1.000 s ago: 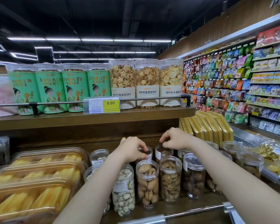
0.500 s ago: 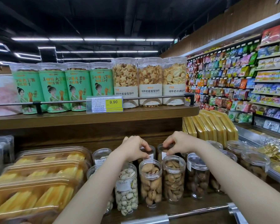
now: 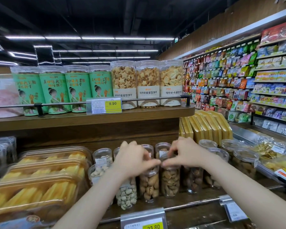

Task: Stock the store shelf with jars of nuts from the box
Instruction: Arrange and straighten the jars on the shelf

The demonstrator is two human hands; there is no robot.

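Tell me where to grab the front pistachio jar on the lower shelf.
Grip the pistachio jar round its clear upright wall, coming from the front over the rail. Its lid is hidden under the left hand, and neighbouring jars crowd both sides.

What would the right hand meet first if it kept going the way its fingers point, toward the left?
The right hand points left over the jar tops, its fingertips almost at those of the left hand. That hand would probably come first, though depth between them is unclear.

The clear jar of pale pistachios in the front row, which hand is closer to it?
Left. The left hand hovers right above the clear jar of pale pistachios; the right hand is off to its right, over other jars.
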